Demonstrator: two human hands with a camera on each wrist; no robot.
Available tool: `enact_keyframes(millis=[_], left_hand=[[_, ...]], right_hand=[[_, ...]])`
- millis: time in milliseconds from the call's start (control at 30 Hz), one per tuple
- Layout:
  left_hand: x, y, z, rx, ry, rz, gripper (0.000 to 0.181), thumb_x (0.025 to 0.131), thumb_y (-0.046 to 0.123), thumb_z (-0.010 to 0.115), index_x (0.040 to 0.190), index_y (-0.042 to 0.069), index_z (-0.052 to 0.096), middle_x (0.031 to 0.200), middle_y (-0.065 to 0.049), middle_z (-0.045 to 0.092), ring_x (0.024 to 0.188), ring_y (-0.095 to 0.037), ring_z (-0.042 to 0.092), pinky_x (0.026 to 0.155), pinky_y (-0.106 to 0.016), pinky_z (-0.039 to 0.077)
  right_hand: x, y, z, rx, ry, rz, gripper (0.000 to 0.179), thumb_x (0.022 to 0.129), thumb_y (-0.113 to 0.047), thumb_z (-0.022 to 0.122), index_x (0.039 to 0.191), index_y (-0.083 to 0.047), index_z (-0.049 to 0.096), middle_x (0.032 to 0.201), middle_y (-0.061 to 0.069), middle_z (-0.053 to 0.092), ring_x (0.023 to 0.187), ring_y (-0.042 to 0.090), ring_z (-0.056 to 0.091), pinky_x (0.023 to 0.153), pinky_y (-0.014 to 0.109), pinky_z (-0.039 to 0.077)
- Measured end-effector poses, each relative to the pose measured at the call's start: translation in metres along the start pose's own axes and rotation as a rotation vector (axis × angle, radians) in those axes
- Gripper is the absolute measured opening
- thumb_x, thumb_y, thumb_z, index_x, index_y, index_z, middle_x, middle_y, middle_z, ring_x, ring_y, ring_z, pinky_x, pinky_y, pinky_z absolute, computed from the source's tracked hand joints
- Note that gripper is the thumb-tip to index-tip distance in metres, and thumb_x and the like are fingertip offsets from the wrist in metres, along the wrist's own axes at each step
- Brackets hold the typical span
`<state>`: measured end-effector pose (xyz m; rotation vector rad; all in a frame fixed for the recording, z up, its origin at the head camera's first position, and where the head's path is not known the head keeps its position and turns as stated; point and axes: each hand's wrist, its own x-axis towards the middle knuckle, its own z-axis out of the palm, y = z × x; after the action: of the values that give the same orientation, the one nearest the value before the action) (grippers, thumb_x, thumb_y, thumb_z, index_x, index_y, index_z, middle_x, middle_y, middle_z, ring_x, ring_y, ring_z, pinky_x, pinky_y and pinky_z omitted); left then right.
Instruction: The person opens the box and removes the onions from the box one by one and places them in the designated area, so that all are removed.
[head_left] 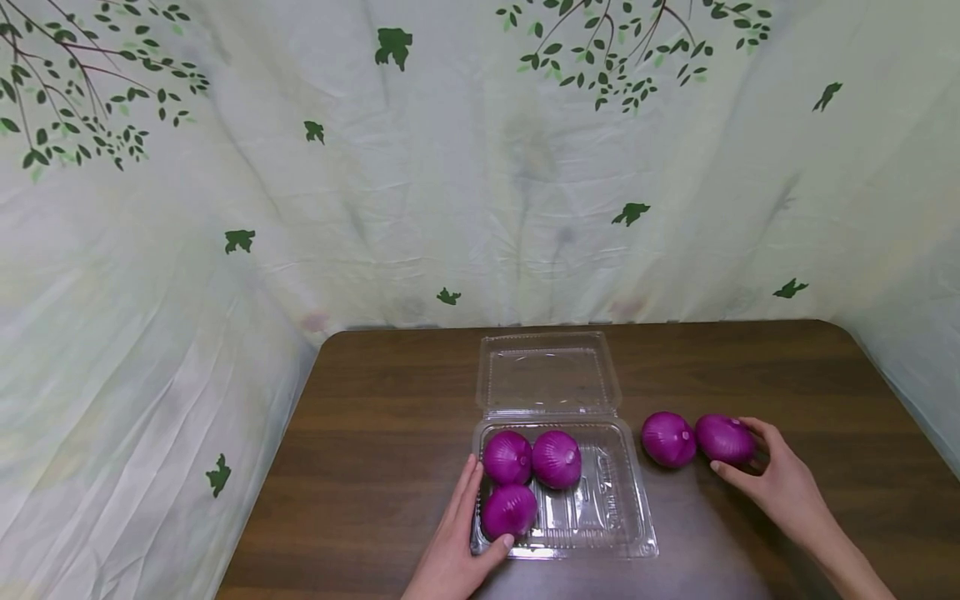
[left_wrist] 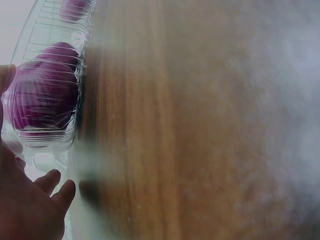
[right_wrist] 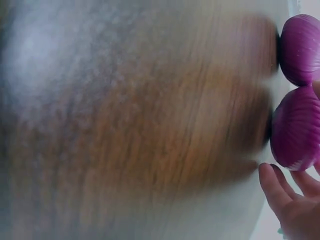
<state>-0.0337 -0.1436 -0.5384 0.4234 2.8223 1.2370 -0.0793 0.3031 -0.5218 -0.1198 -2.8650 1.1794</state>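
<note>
A clear plastic clamshell container (head_left: 600, 533) lies on the table with its lid folded back. Three red onions (head_left: 557, 459) sit in its left half. My left hand (head_left: 459, 533) rests against the container's near left corner, straight fingers along the side wall and thumb at the front rim beside the nearest onion. To the right of the container, my right hand (head_left: 783, 483) holds a red onion (head_left: 723, 439) from its right side, thumb in front and fingers behind. Another red onion (head_left: 668, 439) sits just left of the held one, close against it in the right wrist view.
The open lid (head_left: 551, 373) reaches towards the far edge of the brown wooden table (head_left: 375, 467). Behind the table hangs a pale curtain (head_left: 465, 183) printed with leaves and branches, continuing along both sides.
</note>
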Motion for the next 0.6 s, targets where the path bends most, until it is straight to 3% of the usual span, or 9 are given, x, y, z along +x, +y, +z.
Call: enact_keyframes(millis=[133,367,567,600], left_hand=[[0.0,-0.001,0.001,-0.013,0.002,-0.015,0.096,0.085,0.049,0.072,0.159,0.024,0.016,0.165,0.008,0.008,0.145,-0.025,0.023,0.107,-0.058,0.034],[-0.001,-0.001,0.002,-0.019,0.007,-0.011,0.096,0.085,0.048,0.073,0.159,0.025,0.016,0.164,0.008,0.009,0.145,-0.025,0.023,0.106,-0.058,0.035],[0.0,-0.002,0.002,-0.027,-0.003,-0.026,0.096,0.085,0.052,0.071,0.159,0.028,0.015,0.164,0.011,0.008,0.146,-0.022,0.022,0.107,-0.057,0.034],[0.0,-0.002,0.002,-0.029,-0.006,-0.031,0.096,0.085,0.053,0.071,0.159,0.028,0.015,0.164,0.011,0.007,0.146,-0.021,0.021,0.108,-0.057,0.033]], right_hand=[[-0.002,0.0,-0.001,0.004,0.008,-0.004,0.085,0.084,-0.04,0.078,0.144,0.001,0.033,0.132,0.037,0.047,0.107,0.052,0.059,0.077,0.048,0.055],[-0.008,-0.007,0.0,0.005,0.088,-0.02,0.082,0.084,-0.036,0.079,0.143,0.002,0.037,0.134,0.035,0.047,0.122,0.053,0.043,0.087,0.067,0.036],[-0.016,-0.027,0.008,0.043,0.227,-0.149,0.069,0.081,-0.02,0.082,0.14,-0.005,0.049,0.141,0.021,0.048,0.125,0.044,0.042,0.094,0.066,0.033],[-0.017,-0.031,0.009,0.05,0.25,-0.175,0.069,0.08,-0.017,0.083,0.139,-0.006,0.051,0.142,0.019,0.048,0.127,0.042,0.041,0.1,0.062,0.032]])
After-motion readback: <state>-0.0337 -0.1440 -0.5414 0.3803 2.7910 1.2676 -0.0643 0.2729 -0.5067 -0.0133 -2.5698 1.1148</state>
